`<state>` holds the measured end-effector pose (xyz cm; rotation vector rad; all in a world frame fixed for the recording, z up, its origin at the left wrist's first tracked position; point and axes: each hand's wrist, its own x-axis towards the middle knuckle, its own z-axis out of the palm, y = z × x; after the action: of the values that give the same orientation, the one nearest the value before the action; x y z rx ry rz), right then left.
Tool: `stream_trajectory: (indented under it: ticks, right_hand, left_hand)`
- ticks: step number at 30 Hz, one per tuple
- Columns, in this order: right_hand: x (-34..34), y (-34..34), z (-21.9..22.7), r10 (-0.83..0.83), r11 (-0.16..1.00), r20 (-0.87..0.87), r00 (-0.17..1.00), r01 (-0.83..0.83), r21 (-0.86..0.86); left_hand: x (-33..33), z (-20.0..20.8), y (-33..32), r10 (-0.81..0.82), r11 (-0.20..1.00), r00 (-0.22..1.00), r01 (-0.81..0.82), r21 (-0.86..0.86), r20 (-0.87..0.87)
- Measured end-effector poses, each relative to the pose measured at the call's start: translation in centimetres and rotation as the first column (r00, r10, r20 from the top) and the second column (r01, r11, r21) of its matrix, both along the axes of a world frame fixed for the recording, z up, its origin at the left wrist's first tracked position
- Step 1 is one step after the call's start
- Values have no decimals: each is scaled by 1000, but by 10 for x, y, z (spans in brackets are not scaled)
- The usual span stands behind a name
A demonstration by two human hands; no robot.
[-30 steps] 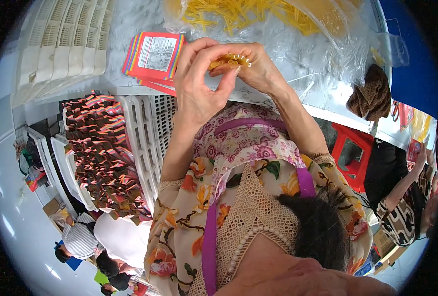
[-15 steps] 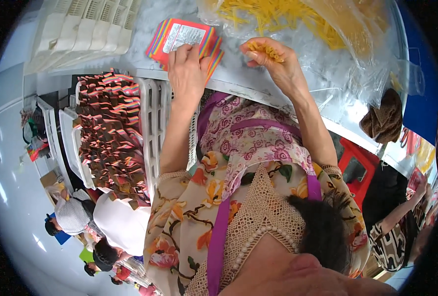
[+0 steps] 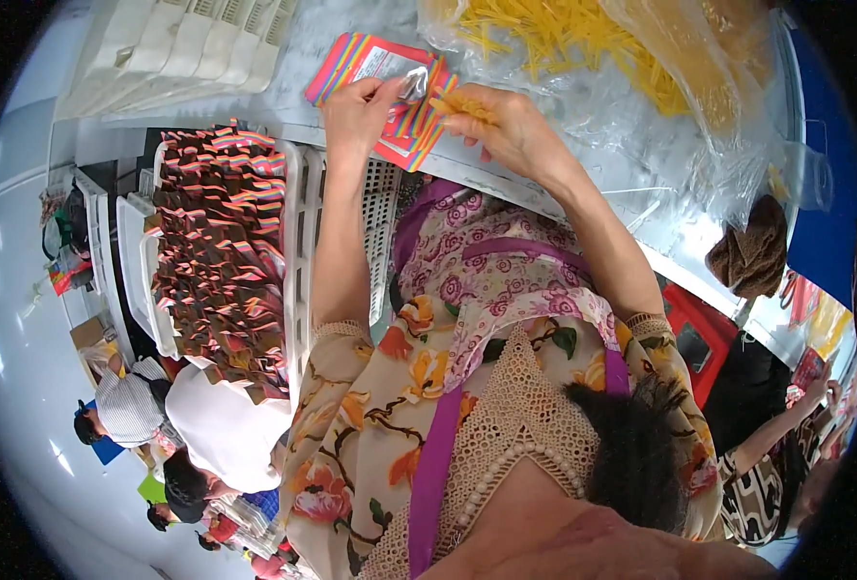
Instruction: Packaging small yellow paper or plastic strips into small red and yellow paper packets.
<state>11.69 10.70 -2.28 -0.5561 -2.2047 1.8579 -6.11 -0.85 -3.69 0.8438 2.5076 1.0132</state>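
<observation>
My left hand [image 3: 353, 124] is closed on the edge of a red pouch with rainbow stripes [image 3: 417, 118], whose mouth gapes and shows a silvery inside. A stack of like pouches with a white label [image 3: 351, 63] lies on the table beneath it. Yellow thin sticks [image 3: 469, 106] are bunched in my right hand [image 3: 517, 137], their ends right at the pouch's mouth; whether they have gone inside is hard to see. A loose heap of the same yellow sticks [image 3: 554, 34] lies on clear plastic beyond my right hand.
A white crate [image 3: 298, 193] packed with striped, dark-sided pouches [image 3: 221, 261] stands left of my left forearm. Stacked white baskets [image 3: 182, 53] are at the far left. A brown cloth [image 3: 749, 246] hangs by the table's right end, near a red stool [image 3: 701, 338]. Other people sit on both sides.
My right hand has moved left with the yellow sticks, up to the pouches. My left hand has gone from resting on the stack to gripping one pouch, now open at its mouth.
</observation>
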Motion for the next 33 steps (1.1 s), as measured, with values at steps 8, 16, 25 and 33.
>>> stream_trajectory:
  ticks: [8,16,25,33]
  right_hand:
    - [-27,-4,1,73,995,123,990,-81,63]
    - [-32,6,-6,131,976,145,981,-102,-190]
    - [-29,10,-12,197,929,115,974,-148,-339]
    - [-20,25,-5,229,855,111,967,-145,-499]
  left_hand:
    - [20,5,-2,-68,981,994,81,176,-81]
    - [46,19,1,-69,916,867,251,312,-494]
    - [55,15,2,-116,874,837,342,346,-535]
    - [56,19,-1,-175,852,742,444,278,-647]
